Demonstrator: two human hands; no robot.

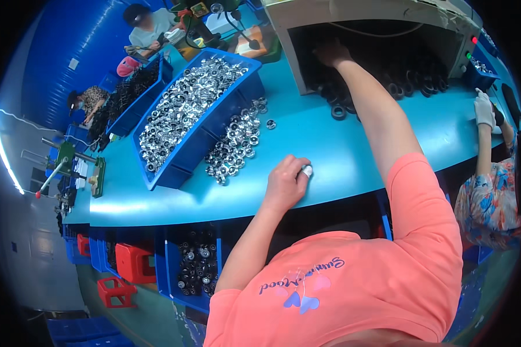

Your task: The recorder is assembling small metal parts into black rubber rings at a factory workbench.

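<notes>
My left hand [286, 184] rests low over the near part of the blue-green table, its fingers closed on a small silver metal part [307, 170]. My right arm stretches far forward, and my right hand [332, 54] is inside the dark opening of a pale box-like housing [292, 58]. Shadow hides its fingers there, so what they hold, if anything, does not show. Black rings [338, 112] lie in and spill from the opening beneath that arm. Left of my left hand, loose silver metal parts [234, 144] are heaped beside a blue bin [194, 147] full of similar silver parts [185, 104].
Another blue bin with black parts [136, 87] stands farther left, near a green hand press [66, 159]. Co-workers sit at the far left and right; one wears white gloves [484, 110]. Red stools [134, 263] and a bin of dark parts [197, 263] are below the table.
</notes>
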